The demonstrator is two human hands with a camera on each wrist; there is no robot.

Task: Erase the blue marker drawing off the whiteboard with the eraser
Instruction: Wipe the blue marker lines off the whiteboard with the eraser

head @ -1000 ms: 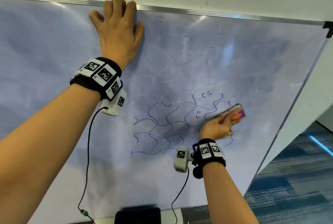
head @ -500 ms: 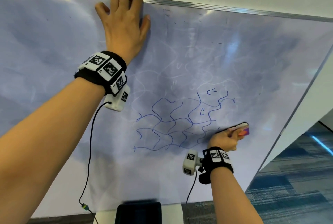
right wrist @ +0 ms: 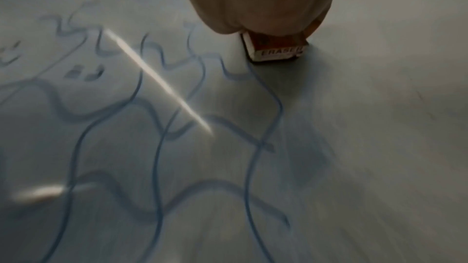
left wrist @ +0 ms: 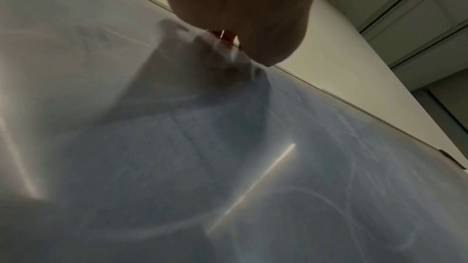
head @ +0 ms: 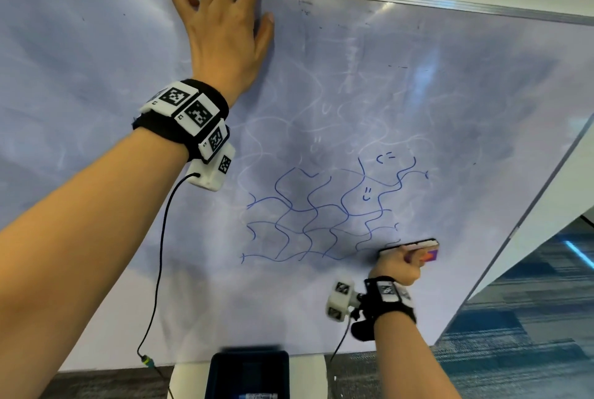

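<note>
A net of wavy blue marker lines [head: 324,215] covers the middle of the whiteboard [head: 96,77], also seen blurred in the right wrist view as blue lines [right wrist: 157,127]. My right hand [head: 398,267] grips a small eraser [head: 421,249] with an orange and purple body, pressed flat to the board at the drawing's lower right corner. The right wrist view shows the eraser [right wrist: 276,49] under my palm, its label reading ERASER. My left hand [head: 225,29] lies flat on the board near its top edge, fingers straight. In the left wrist view, the left hand [left wrist: 238,13] is a dark shape against the board.
The board's metal frame [head: 418,0] runs along the top and slants down the right side [head: 514,231]. Faint ghost marks of old drawings cover the board above the blue lines. A dark box [head: 247,373] sits below the board. Blue carpet [head: 530,318] lies at the right.
My right hand has slid the eraser down and right, from the drawing's right side to its lower right corner. Blue lines there are gone. My left hand has stayed flat near the top edge.
</note>
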